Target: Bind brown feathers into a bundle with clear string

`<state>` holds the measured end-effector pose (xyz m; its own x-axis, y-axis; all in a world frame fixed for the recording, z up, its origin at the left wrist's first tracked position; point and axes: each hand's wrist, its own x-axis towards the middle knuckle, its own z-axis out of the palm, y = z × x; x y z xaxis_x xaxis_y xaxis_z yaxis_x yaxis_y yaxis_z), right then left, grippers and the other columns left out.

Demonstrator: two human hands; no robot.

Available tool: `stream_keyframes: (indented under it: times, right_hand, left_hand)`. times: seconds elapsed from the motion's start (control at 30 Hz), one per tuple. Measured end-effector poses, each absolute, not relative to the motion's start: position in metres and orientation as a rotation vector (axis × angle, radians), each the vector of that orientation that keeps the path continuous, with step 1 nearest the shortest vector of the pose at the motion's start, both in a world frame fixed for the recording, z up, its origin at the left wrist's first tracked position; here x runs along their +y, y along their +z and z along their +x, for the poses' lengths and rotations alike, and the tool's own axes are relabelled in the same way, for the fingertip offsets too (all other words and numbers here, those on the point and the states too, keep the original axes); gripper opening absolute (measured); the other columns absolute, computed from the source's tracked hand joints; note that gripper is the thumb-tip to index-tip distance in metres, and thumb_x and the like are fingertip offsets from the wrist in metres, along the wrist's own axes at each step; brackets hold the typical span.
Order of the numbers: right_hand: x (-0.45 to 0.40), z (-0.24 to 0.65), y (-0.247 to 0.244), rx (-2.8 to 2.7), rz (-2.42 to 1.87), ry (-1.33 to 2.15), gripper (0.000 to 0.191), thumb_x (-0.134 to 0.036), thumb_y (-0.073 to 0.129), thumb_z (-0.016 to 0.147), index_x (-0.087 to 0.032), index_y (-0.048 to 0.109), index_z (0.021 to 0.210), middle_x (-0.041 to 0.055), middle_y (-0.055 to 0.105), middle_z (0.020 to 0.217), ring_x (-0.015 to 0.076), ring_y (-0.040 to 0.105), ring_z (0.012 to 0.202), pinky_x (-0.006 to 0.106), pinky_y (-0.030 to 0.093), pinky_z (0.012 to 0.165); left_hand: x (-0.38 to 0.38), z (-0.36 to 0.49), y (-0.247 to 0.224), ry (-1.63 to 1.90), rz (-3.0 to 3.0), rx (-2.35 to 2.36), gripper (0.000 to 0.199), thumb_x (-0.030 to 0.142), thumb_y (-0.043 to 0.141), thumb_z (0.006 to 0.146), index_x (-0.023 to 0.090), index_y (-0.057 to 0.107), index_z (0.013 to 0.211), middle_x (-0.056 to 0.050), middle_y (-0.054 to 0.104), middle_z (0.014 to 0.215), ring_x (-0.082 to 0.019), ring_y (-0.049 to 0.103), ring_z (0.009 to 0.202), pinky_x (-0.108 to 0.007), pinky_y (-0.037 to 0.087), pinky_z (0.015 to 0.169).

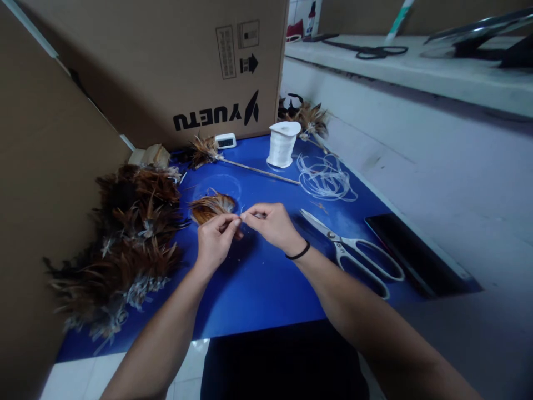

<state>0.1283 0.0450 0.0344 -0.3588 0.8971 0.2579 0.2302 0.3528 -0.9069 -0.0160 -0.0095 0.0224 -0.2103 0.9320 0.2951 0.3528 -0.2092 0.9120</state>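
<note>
"Blue tabletop, with a big cardboard box standing behind it, its lettering upside down. Where are the hands?"

"Near the middle. The left hand and right hand meet there, fingers pinched closed on both, the tips touching or nearly so. Whatever is between them is too small to make out."

"And the brown feather bundle?"

"Just beyond the left hand, over the tabletop — I can't tell whether the hand has hold of it."

"What's over on the left?"

"A heap of dark and brown feather bunches, pale ties showing. Farther back, a thin stick with feathers at one end lies near a small white device."

"And by the right hand?"

"Open scissors, lying beside the forearm — then a flat black device past them. The white spool stands upright farther back, near loose loops of clear strand."
</note>
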Motion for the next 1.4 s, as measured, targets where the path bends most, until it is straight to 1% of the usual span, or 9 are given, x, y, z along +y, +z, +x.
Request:
stream_keyframes:
  times: [0.13,0.33,0.43,0.53,0.73,0.9,1.07,1.2,1.4]
  right_hand:
    - [0.045,0.129,0.034,-1.837,-0.994,0.957,0.019,-0.031,0.059,0.073,-0.017,0.069,0.067,-0.0018,0.057,0.057,0.0080,0.042,0.052,0.023,0.030,0.052]
    - [0.047,0.127,0.029,-1.786,-1.000,1.115,0.022,-0.034,0.058,0.074,-0.015,0.066,0.066,-0.0041,0.049,0.052,0.0066,0.036,0.049,0.022,0.026,0.048]
    - [0.048,0.122,0.026,-1.624,-0.977,1.260,0.023,-0.035,0.060,0.073,-0.014,0.062,0.063,-0.0037,0.051,0.053,0.0064,0.039,0.050,0.021,0.030,0.049]
    - [0.046,0.117,0.024,-1.421,-0.965,1.456,0.025,-0.038,0.064,0.069,-0.014,0.059,0.062,-0.0025,0.054,0.053,0.0065,0.043,0.047,0.022,0.035,0.048]
    - [0.038,0.109,0.025,-1.164,-0.861,1.712,0.029,-0.041,0.069,0.063,-0.015,0.056,0.061,-0.0020,0.056,0.049,0.0084,0.045,0.033,0.022,0.036,0.034]
    - [0.035,0.105,0.027,-1.061,-0.926,1.706,0.026,-0.039,0.068,0.063,-0.016,0.057,0.062,-0.0034,0.055,0.050,0.0061,0.042,0.032,0.020,0.033,0.031]
    - [0.032,0.103,0.028,-1.025,-1.006,1.645,0.025,-0.039,0.068,0.064,-0.015,0.058,0.063,-0.0050,0.051,0.047,0.0035,0.036,0.032,0.019,0.028,0.032]
    - [0.030,0.103,0.027,-1.007,-0.990,1.670,0.025,-0.038,0.068,0.064,-0.015,0.060,0.064,-0.0053,0.049,0.046,0.0043,0.040,0.035,0.019,0.029,0.035]
    - [0.028,0.103,0.027,-1.021,-1.002,1.696,0.023,-0.037,0.067,0.065,-0.015,0.062,0.067,-0.0038,0.052,0.048,0.0063,0.043,0.040,0.020,0.030,0.038]
  left_hand:
    - [-0.009,-0.018,0.021,1.371,1.600,1.523,0.017,0.032,0.059,0.079,0.018,0.068,0.081,0.000,0.063,0.055,-0.013,0.059,0.047,-0.024,0.048,0.052]
    - [-0.007,-0.019,0.019,1.294,1.580,1.478,0.020,0.035,0.054,0.083,0.017,0.063,0.079,0.000,0.063,0.057,-0.014,0.061,0.050,-0.026,0.050,0.054]
    - [-0.006,-0.015,0.017,1.370,1.411,1.370,0.019,0.035,0.057,0.080,0.018,0.058,0.089,0.000,0.062,0.060,-0.015,0.062,0.052,-0.028,0.052,0.053]
    - [-0.006,-0.008,0.015,1.454,1.265,1.262,0.035,0.032,0.064,0.076,0.021,0.047,0.104,0.003,0.062,0.061,-0.015,0.062,0.050,-0.027,0.053,0.049]
    - [-0.008,0.003,0.012,1.557,1.173,1.245,0.028,0.030,0.063,0.076,0.021,0.042,0.092,0.003,0.060,0.064,-0.013,0.061,0.047,-0.022,0.050,0.041]
    - [-0.009,0.006,0.010,1.620,1.176,1.290,0.032,0.030,0.063,0.077,0.024,0.039,0.098,0.003,0.059,0.071,-0.010,0.059,0.047,-0.018,0.048,0.039]
    - [-0.010,0.006,0.009,1.645,1.290,1.359,0.026,0.028,0.062,0.077,0.022,0.045,0.096,0.001,0.057,0.080,-0.008,0.058,0.048,-0.017,0.045,0.037]
    - [-0.009,0.004,0.009,1.634,1.276,1.361,0.018,0.029,0.061,0.078,0.019,0.050,0.088,0.002,0.057,0.069,-0.010,0.059,0.050,-0.018,0.046,0.038]
    - [-0.006,0.002,0.010,1.624,1.111,1.333,0.029,0.032,0.066,0.073,0.016,0.054,0.094,0.001,0.060,0.062,-0.011,0.059,0.050,-0.018,0.044,0.037]
